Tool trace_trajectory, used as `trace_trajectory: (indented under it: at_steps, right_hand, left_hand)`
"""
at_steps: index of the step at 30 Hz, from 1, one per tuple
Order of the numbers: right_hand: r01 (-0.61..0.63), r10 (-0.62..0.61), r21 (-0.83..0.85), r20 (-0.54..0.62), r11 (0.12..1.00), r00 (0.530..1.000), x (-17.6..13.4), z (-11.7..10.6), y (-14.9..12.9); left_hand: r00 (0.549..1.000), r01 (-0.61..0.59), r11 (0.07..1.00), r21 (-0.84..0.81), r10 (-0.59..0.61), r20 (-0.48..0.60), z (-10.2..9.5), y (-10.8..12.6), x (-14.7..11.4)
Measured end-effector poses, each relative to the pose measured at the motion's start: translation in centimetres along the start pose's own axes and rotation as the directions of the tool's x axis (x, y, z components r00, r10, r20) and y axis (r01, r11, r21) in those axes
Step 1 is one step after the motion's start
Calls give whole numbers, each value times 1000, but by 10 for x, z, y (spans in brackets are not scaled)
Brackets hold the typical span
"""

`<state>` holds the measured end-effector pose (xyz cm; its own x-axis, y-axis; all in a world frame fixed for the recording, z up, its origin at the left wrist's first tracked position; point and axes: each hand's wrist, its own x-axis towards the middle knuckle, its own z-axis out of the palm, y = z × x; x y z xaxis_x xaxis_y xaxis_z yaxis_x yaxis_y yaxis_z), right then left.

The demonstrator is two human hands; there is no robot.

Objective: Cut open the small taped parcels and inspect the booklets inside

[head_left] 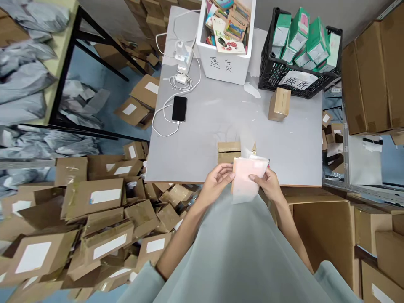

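A flat pale pink packet in translucent white wrapping [248,179] is held between my two hands at the table's front edge. My left hand [217,180] closes on its left edge, thumb in front and fingers curled behind. On the right side my right hand [267,183] pinches it, thumb lying across the front. The wrapping's loose end sticks up at the top. Just behind the packet lies a small brown cardboard box [228,152], partly hidden by it. What is inside the wrapping cannot be made out.
On the grey table [202,147] are a phone [179,109] on a white cable, a small taped carton [279,104], a white bin [224,67] of books and toys, and a black crate [299,80] of green boxes. Cardboard boxes [107,195] crowd the floor at left.
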<state>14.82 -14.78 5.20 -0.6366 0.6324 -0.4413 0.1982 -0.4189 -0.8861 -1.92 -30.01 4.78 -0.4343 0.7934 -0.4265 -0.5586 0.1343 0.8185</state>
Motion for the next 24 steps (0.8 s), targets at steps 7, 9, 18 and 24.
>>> trace_trajectory:
  at_steps: [7, 9, 18, 24]
  right_hand:
    - [-7, 7, 7, -76, 1000, 997, 4, 8, -6]
    - [-10, 3, -63, -106, 998, 994, 7, 4, -8]
    - [108, -227, -288, -420, 952, 879, 25, -52, -26]
    - [97, -260, -356, -447, 930, 856, 15, -59, -35]
  left_hand:
    - [996, 67, 998, 6, -68, 54, 0, -11, 5]
    - [998, 66, 998, 3, -66, 15, -1, -12, 5]
    - [925, 50, 995, -91, -81, -372, -63, -18, 3]
    - [834, 39, 999, -29, -48, -550, -123, -41, 41]
